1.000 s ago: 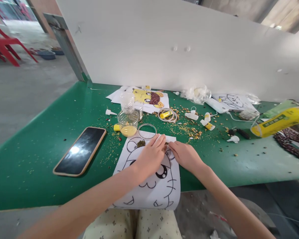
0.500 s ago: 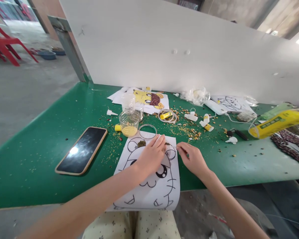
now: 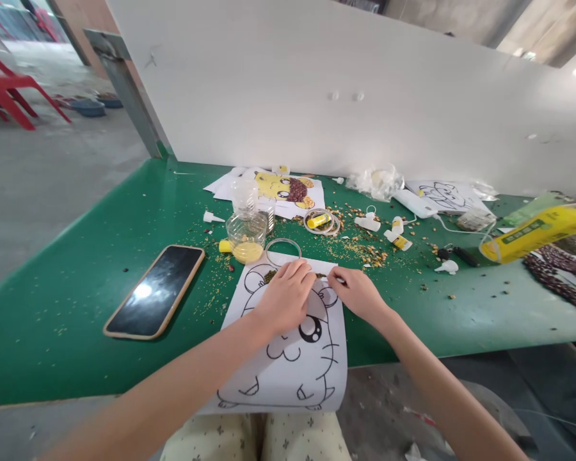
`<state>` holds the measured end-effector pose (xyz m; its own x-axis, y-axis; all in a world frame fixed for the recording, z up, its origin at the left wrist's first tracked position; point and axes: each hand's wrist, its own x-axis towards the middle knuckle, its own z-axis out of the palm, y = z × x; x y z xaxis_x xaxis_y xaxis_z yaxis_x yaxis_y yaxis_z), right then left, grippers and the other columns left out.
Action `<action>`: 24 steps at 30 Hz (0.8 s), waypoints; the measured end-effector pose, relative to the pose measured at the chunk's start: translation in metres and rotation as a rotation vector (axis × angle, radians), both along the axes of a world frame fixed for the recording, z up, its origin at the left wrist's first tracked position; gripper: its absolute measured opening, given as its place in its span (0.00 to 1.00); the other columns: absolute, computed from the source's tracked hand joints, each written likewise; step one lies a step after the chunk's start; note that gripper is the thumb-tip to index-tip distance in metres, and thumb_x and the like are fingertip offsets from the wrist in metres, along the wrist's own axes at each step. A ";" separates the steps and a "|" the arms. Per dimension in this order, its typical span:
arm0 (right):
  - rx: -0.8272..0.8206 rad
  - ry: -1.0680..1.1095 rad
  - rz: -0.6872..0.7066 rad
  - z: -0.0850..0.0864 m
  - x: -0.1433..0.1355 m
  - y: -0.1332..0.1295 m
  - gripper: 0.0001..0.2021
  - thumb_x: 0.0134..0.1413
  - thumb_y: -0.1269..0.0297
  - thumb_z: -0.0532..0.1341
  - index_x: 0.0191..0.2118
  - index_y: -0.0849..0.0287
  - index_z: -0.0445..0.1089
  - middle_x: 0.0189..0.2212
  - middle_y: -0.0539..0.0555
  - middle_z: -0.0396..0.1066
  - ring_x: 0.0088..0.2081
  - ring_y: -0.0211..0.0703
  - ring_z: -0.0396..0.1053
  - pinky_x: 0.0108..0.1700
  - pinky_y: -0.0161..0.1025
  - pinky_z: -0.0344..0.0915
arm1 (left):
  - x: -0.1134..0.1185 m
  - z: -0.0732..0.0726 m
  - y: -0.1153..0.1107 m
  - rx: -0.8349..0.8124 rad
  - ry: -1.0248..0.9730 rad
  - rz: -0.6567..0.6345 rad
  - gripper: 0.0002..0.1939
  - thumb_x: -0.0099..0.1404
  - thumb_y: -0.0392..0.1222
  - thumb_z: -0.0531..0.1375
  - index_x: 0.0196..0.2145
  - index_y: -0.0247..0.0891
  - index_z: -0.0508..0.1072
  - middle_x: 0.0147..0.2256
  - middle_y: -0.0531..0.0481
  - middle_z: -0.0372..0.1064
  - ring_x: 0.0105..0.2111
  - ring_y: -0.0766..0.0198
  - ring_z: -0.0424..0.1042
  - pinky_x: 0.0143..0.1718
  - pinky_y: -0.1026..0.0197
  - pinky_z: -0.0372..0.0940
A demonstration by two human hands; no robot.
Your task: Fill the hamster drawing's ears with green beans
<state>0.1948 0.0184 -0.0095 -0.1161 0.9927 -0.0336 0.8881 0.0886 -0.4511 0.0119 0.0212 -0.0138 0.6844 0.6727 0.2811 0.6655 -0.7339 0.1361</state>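
Note:
A white sheet with a cartoon animal drawing (image 3: 288, 378) lies at the table's front edge, its lower end hanging over. Dark green grains (image 3: 269, 276) cover a patch near the drawn left ear. My left hand (image 3: 290, 291) rests on the upper part of the sheet, fingers pressed together and curled; anything under them is hidden. Beside it, at the drawn right ear, my right hand (image 3: 355, 291) is closed in a pinch, and what its fingertips hold is too small to name. A clear jar with yellow grains (image 3: 247, 246) and a clear ring (image 3: 284, 252) sit just beyond the sheet.
A phone (image 3: 156, 291) lies at the left. Behind are a partly coloured picture (image 3: 288, 189) and a clear plastic bag (image 3: 377, 184). Glue bottles (image 3: 398, 238), scattered grains (image 3: 374, 256) and a yellow packet (image 3: 537, 235) are at the right. A white panel (image 3: 288, 89) closes the back.
My right hand has moved left, closer to my left hand. My left hand has shifted slightly left, its fingers more curled. The view has shifted a little.

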 end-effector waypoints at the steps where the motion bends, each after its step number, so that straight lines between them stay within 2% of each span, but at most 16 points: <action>1: -0.002 -0.010 -0.001 -0.001 0.000 0.000 0.11 0.55 0.64 0.50 0.24 0.58 0.63 0.22 0.50 0.67 0.24 0.36 0.59 0.27 0.33 0.48 | 0.000 0.000 0.000 -0.011 -0.015 0.015 0.15 0.56 0.30 0.51 0.41 0.33 0.66 0.48 0.43 0.63 0.55 0.54 0.55 0.55 0.53 0.54; 9: -0.030 -0.089 -0.012 0.001 -0.002 0.003 0.12 0.55 0.63 0.49 0.25 0.58 0.66 0.24 0.51 0.68 0.25 0.37 0.59 0.27 0.33 0.48 | -0.001 -0.002 0.001 -0.070 -0.076 0.044 0.17 0.55 0.29 0.51 0.43 0.34 0.64 0.49 0.42 0.60 0.55 0.55 0.53 0.54 0.52 0.55; 24: -0.146 -0.184 -0.037 0.017 -0.010 0.009 0.12 0.50 0.64 0.53 0.21 0.60 0.65 0.22 0.54 0.69 0.25 0.38 0.62 0.26 0.35 0.49 | 0.001 -0.005 0.000 -0.082 -0.055 0.008 0.16 0.58 0.32 0.51 0.45 0.33 0.66 0.49 0.41 0.60 0.56 0.52 0.51 0.57 0.51 0.52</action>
<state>0.1843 0.0272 0.0077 -0.0581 0.9793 -0.1940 0.9578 -0.0001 -0.2874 0.0127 0.0212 -0.0187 0.6642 0.7002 0.2620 0.6608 -0.7137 0.2323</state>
